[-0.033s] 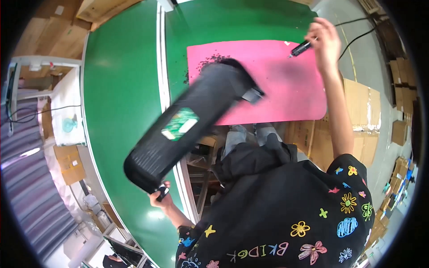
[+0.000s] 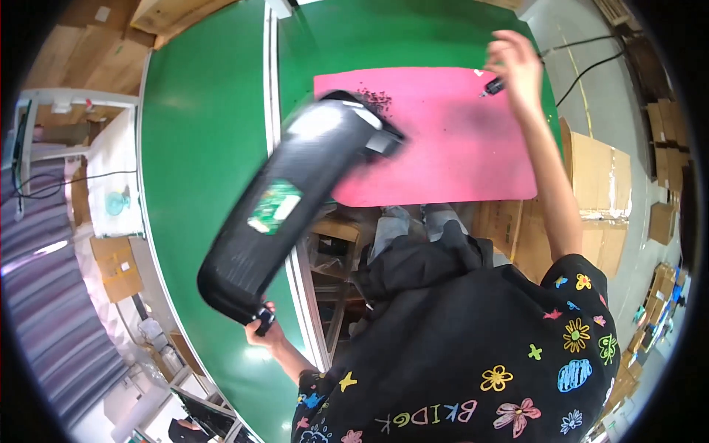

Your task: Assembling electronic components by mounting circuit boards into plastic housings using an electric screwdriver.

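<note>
A long black plastic housing (image 2: 244, 247) slants over the green table and partly covers the pink mat's left side. A green circuit board (image 2: 275, 207) shows on its face. At the housing's near lower end, my left hand (image 2: 264, 330) is closed round a small dark part there. The housing's upper end is smeared by motion. Over the mat's far right corner, my right hand (image 2: 515, 66) is closed on a black electric screwdriver (image 2: 495, 86), its metal tip pointing down and left. A pile of small black screws (image 2: 377, 100) lies by the housing's upper end.
The pink mat (image 2: 443, 162) lies on the green table (image 2: 199, 118), which a pale metal strip (image 2: 271, 96) crosses. Black cables (image 2: 583, 85) run off to the right. Cardboard boxes (image 2: 598, 177) stand beside the table's right side. My knees are below the mat's near edge.
The housing has swung left and tilted steeper, uncovering more of the mat and screws. My right hand has shifted slightly left with the screwdriver. My left hand has barely moved.
</note>
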The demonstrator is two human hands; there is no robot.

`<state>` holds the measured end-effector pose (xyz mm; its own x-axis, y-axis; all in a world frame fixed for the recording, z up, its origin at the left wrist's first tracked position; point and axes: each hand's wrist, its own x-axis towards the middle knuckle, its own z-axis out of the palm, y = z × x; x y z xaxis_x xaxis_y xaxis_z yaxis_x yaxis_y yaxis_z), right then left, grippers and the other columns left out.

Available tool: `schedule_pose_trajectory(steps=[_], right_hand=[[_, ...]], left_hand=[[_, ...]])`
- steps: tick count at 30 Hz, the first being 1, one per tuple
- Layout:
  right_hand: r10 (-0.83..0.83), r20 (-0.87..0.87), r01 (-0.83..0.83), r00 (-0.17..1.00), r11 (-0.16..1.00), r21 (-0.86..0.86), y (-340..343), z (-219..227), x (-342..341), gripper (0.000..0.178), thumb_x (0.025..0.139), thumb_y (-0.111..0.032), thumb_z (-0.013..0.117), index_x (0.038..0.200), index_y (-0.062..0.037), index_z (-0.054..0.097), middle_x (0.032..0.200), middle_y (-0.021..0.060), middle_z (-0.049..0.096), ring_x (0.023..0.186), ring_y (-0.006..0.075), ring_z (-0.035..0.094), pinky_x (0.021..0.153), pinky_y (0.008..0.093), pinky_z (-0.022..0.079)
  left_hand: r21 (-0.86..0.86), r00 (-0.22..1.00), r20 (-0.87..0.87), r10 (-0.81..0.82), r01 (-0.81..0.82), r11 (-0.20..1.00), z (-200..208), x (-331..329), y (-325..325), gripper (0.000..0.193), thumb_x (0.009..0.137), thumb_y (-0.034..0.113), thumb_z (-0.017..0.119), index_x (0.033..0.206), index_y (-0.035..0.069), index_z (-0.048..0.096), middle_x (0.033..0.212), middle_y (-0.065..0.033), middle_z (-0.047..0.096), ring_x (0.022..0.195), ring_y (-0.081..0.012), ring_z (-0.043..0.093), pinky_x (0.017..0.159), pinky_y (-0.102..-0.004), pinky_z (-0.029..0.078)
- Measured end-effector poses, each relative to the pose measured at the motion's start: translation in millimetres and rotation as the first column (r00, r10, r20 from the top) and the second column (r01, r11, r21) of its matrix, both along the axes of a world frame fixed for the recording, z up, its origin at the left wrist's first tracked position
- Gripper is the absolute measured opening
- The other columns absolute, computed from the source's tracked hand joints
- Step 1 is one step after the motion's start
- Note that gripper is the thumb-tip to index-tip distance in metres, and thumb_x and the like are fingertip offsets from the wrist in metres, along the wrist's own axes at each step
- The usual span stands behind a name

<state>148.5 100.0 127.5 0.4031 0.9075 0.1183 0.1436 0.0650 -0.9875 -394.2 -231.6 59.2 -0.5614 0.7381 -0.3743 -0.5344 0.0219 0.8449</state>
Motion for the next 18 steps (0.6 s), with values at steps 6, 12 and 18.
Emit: schedule_pose_trajectory(steps=[6,12,18], right_hand=[[0.472,0.636,-0.227,0.61,0.873,-0.431,46,-155,-136,0.04,0.086,-0.017,0.051,0.123,-0.0022,0.05,0.123,0.0162,0.05,0.113,0.0257,0.05,0.097,0.0407,0.041],[0.55,0.71,-0.253,0.44,0.834,-0.49,65,-163,-179,0.039,0.088,-0.021,0.047,0.12,0.001,0.049,0.124,0.019,0.046,0.118,0.0348,0.043,0.097,0.0432,0.041],[0.557,0.763,-0.348,0.328,0.822,-0.45,41,-168,-195,0.025,0.083,-0.015,0.049,0.097,0.0056,0.055,0.106,0.0186,0.053,0.104,0.0334,0.05,0.086,0.0446,0.046]], left_hand=[[0.023,0.909,0.059,0.412,-0.414,0.91,14,-1,-9,0.064,0.065,0.017,0.051,0.121,-0.013,0.044,0.116,-0.0254,0.056,0.099,-0.0295,0.062,0.076,-0.0299,0.056],[0.116,0.625,0.374,0.686,-0.765,0.634,-11,-38,-11,0.055,0.069,0.013,0.052,0.119,-0.009,0.046,0.114,-0.0246,0.059,0.1,-0.0298,0.063,0.076,-0.0295,0.056],[0.091,0.403,0.438,0.804,-0.909,0.406,-54,-128,-68,0.04,0.079,0.02,0.047,0.107,-0.008,0.051,0.099,-0.0208,0.063,0.09,-0.0317,0.065,0.075,-0.0358,0.058]])
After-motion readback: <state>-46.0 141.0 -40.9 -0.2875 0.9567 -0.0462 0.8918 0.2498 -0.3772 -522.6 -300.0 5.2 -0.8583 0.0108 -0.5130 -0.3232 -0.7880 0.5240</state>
